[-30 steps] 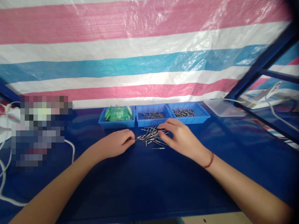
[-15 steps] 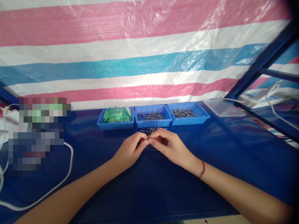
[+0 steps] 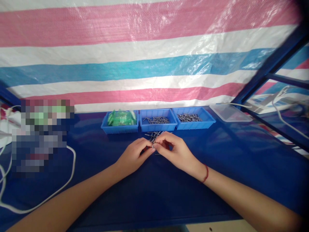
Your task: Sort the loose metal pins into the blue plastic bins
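My left hand [image 3: 133, 155] and my right hand [image 3: 173, 149] meet fingertip to fingertip over the blue table [image 3: 154, 190], both pinched on a small metal pin [image 3: 153, 147] between them. Just behind the fingers lies a loose pile of metal pins [image 3: 154, 135], partly hidden by my hands. A red string circles my right wrist.
Three blue trays stand in a row at the back: the left tray [image 3: 120, 121] holds green packets, the middle tray [image 3: 157, 120] and the right tray [image 3: 193, 117] hold metal pins. A clear lid [image 3: 230, 112] lies further right. White cable [image 3: 48, 196] curls at the left. A striped tarp hangs behind.
One second ago my hands were apart, the right one picking in the pile. They came together in front of it and now stay pinched tip to tip.
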The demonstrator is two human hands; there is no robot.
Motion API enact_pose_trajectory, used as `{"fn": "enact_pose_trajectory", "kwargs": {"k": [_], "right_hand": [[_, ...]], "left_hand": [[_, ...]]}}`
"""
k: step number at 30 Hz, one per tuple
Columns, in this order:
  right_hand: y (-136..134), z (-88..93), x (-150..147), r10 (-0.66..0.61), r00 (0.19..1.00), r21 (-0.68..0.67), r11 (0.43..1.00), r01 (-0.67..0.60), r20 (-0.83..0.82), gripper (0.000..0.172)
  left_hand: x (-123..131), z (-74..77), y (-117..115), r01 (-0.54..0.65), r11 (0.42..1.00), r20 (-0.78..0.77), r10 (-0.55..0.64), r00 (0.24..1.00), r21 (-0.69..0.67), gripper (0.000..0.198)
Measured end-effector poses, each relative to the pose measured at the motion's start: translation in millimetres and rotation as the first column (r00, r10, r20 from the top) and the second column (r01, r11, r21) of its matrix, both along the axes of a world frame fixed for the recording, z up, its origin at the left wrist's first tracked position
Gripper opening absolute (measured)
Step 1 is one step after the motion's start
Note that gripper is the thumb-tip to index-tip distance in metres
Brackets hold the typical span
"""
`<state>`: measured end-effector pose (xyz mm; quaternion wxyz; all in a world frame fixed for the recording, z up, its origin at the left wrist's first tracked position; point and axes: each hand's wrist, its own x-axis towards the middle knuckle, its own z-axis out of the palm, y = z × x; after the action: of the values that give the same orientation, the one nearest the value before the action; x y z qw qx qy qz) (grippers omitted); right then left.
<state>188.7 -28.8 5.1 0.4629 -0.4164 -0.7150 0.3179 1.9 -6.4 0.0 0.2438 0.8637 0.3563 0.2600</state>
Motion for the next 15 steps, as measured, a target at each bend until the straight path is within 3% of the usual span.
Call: {"fn": "enact_pose_trajectory", "kwargs": {"k": [8, 15], "right_hand": [[-1.0, 0.1, 0.5, -0.008, 1.000, 0.043, 0.999, 0.007, 0.007, 0.007], [4.5, -4.0, 2.7, -0.013, 0.999, -0.042, 0.999, 0.012, -0.029, 0.005]], "left_hand": [[-0.4, 0.3, -0.1, -0.074, 0.997, 0.052, 0.074, 0.996, -0.010, 0.016], [-1.3, 0.6, 1.5, -0.147, 0.989, 0.108, 0.149, 0.983, -0.034, 0.014]]}}
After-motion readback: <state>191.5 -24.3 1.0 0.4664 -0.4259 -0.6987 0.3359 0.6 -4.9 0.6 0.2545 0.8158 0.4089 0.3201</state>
